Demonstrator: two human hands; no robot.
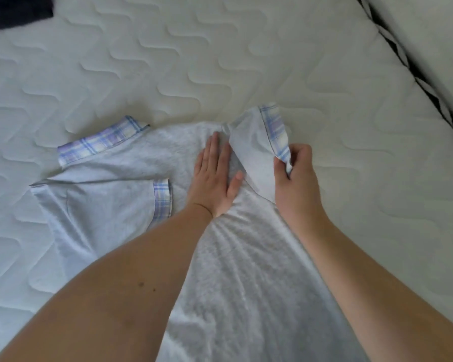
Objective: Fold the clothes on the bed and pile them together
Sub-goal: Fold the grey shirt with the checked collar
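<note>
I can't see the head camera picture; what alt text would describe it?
A person's left hand presses flat on a light grey shirt spread over a white quilted mattress, while the right hand pinches its plaid-trimmed sleeve, folding it inward.

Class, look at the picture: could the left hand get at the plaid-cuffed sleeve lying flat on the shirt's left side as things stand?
Probably yes. The left hand lies flat on the shirt, holding nothing, and only bare fabric lies between it and that sleeve.

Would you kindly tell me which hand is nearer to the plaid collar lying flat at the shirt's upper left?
Left. The left hand presses flat on the shirt, right of the plaid collar. The right hand is farther right, pinching the plaid-cuffed sleeve.
</note>
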